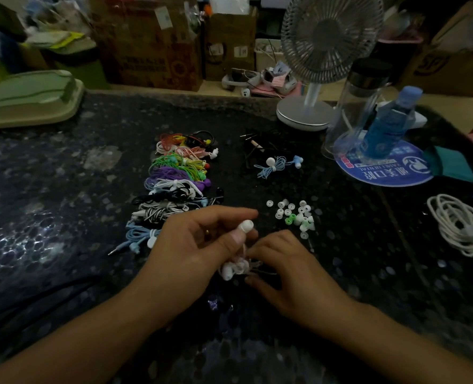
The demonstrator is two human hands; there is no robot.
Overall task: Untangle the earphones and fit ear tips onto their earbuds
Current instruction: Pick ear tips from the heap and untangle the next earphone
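**wirewrangler:** Starting big: the dark speckled countertop [63, 189] has a row of bundled earphones [174, 184] running down the middle. Red, green, purple, white, black-and-white, pale blue at the near end. One light blue set [274, 165] sits apart to the right of the row, and the loose ear tips [293, 214] are scattered just in front of it, mostly white or clear with a green one mixed in.

**tipfitter:** And the pair being worked on?

**wirewrangler:** A pale, pinkish-white set [236, 266] held just above the counter's near edge, between both hands. Left hand [196, 245] has its fingers curled, with one white earbud [245, 226] pinched at the thumb tip. Right hand [282, 270] is curled over the cord bunch, fingertips picking at it. It's blurry there, so I can't tell exactly which strand it has.

**tipfitter:** How's that stuff going to handle?

**wirewrangler:** My guess is nearly weightless, with a thin limp cord that snags on itself. Yanking would probably just tighten the knot, so I'd hold the hard bud shell, where the left hand is now, and feed loops out gently. The tips look soft and rubbery, tiny and easy to flick away. Pinch one by its skirt and roll it over the nozzle.
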